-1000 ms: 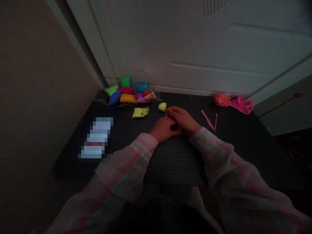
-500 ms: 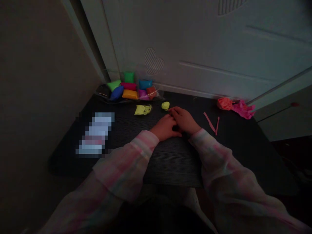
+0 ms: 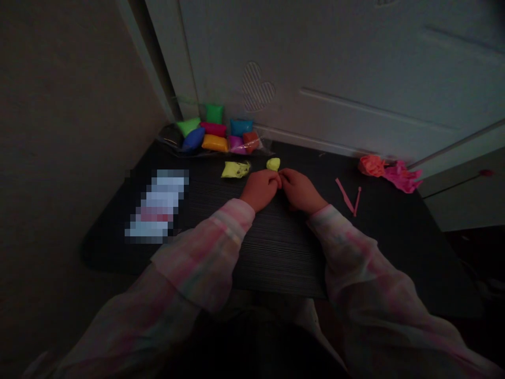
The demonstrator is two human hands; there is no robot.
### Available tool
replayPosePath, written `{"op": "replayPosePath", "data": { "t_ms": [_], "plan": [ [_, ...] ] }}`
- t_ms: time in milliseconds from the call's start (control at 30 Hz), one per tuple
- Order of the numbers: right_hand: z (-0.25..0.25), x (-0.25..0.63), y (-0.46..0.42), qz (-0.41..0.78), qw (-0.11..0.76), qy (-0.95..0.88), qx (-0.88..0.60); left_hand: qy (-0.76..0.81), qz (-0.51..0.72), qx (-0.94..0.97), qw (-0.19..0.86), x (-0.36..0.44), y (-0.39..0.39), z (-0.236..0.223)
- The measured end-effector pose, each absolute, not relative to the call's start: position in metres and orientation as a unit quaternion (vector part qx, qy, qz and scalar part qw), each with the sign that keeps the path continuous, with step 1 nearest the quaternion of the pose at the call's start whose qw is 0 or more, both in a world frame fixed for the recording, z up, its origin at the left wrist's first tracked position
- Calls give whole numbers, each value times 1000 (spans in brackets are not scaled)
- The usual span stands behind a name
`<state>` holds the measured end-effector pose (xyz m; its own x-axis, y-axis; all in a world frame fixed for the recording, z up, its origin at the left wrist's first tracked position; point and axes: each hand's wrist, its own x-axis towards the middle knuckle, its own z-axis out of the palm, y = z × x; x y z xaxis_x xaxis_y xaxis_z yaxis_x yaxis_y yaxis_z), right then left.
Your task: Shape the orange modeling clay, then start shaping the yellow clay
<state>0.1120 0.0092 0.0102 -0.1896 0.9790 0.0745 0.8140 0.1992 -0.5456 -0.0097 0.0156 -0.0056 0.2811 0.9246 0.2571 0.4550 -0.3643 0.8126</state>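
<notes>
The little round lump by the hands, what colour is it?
The lump is yellow; the head view shows it.

Dim overall. Tabletop (image 3: 282,255) near-black this side of the fingers (image 3: 276,180); door (image 3: 335,68) beyond them dull grey. Left of fingers, bright pixelated patch (image 3: 158,202). Fine detail soft.

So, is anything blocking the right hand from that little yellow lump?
Nothing visible: the yellow lump sits just beyond the fingertips of the right hand, though whether they touch isn't clear. The left hand is close beside the right, and the yellow packet lies off to the left, out of the way.
</notes>
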Motion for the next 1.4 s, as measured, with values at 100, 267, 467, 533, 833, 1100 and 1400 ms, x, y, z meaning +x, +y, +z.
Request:
{"op": "replayPosePath", "data": {
  "t_ms": [100, 267, 467, 533, 833, 1100, 1400],
  "plan": [
    [8, 112, 10, 182, 195, -749, -606, 472, 384, 729, 314, -10, 15, -5],
    [4, 113, 11, 154, 173, -764, -602, 466, 394, 726, 318, -9, 15, -6],
    [1, 112, 11, 125, 151, -775, -601, 471, 385, 729, 313, -10, 14, -5],
    [0, 112, 10, 126, 154, -773, -602, 467, 391, 730, 311, -10, 14, -6],
    [8, 121, 14, 342, 297, -651, -609, 488, 399, 711, 313, -12, 15, -3],
    [4, 113, 9, 180, 207, -728, -628, 507, 415, 681, 327, -12, 17, -2],
    [5, 119, 13, 201, 192, -731, -623, 509, 418, 676, 330, -13, 16, -2]
  ]
}}
